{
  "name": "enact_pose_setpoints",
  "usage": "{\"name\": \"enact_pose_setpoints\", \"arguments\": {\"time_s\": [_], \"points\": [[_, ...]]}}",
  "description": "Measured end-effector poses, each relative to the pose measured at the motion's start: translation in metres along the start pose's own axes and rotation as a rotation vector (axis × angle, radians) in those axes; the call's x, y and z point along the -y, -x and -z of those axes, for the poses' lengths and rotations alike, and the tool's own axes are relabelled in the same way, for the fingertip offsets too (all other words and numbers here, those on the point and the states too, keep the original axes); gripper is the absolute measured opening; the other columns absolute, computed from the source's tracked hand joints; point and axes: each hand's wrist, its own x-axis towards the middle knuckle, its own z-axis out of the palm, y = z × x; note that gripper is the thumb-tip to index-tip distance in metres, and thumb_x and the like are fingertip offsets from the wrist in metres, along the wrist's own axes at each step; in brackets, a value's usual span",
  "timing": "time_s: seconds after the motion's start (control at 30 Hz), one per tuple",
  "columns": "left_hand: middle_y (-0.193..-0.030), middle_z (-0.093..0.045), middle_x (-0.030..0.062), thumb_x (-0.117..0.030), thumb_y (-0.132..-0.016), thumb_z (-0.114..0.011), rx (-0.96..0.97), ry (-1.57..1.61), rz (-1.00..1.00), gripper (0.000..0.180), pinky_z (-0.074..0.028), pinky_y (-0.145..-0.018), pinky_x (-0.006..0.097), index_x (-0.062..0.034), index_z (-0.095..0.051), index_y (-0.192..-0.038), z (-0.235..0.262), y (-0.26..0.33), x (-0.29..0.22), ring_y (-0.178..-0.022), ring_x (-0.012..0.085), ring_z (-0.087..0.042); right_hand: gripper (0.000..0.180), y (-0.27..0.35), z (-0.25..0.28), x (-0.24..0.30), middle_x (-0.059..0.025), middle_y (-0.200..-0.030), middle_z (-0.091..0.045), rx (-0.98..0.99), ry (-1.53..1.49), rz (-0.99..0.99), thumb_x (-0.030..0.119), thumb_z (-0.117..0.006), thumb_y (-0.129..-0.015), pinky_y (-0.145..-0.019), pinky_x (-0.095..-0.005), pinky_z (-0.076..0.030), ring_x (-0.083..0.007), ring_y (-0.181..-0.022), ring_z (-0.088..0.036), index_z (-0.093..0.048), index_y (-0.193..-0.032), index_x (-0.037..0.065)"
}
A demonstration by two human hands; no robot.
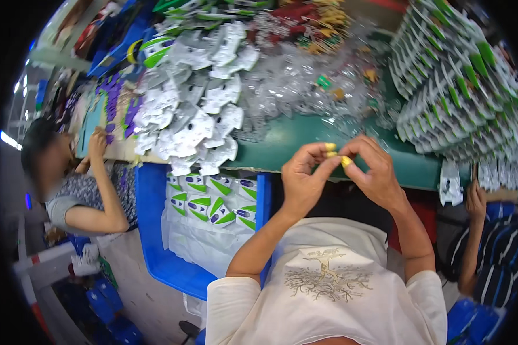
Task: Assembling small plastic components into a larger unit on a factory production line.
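Observation:
My left hand (303, 181) and my right hand (377, 171) are raised close together in front of the green tabletop (296, 141). The fingers of both are bent, with thumbs pinched against fingertips. Yellow finger covers (330, 147) sit on several fingertips. Whatever is between the fingers is too small or hidden to make out. Beyond my hands lies a spread heap of clear plastic parts (293, 80), with small green and orange pieces (324, 81) among it. Left of the heap, white and grey shell-shaped plastic housings (184, 132) are piled up to the table edge.
A blue bin (147, 247) below the table holds white, green and purple housings (216, 198) on plastic sheeting. Tall rows of white-green housings (454, 86) stand at right. Red and yellow parts (322, 20) lie at the back. Other people work at left (92, 201) and right (483, 253).

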Motion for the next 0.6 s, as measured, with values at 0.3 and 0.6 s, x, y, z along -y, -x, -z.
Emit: {"name": "enact_pose_setpoints", "arguments": {"time_s": [0.3,0.6], "points": [[-0.096,-0.066,0.0032,-0.011,-0.093,-0.067,0.318,0.543,0.567,0.027,-0.052,-0.077,0.024,-0.0018,-0.062,-0.117,0.037,-0.030,0.007,-0.080,0.0106,-0.064,0.009,-0.028,0.002,-0.028,-0.0085,-0.089,-0.072,0.235,-0.416,-0.146,-0.001,-0.069,-0.081,-0.076,-0.0291,-0.050,-0.0158,-0.084,-0.066,-0.073,-0.089,-0.001],[-0.097,-0.068,0.0082,-0.014,-0.082,-0.074,-0.069,-0.842,-0.562,0.038,-0.050,-0.077,0.031,-0.0021,-0.062,-0.116,0.078,-0.146,-0.054,-0.084,0.0207,-0.064,0.011,-0.082,0.007,-0.028,-0.0039,-0.094,-0.064,-0.072,-0.608,-0.138,0.012,-0.055,-0.099,-0.082,-0.0269,-0.048,-0.0114,-0.088,-0.060,-0.058,-0.104,0.002]]}}
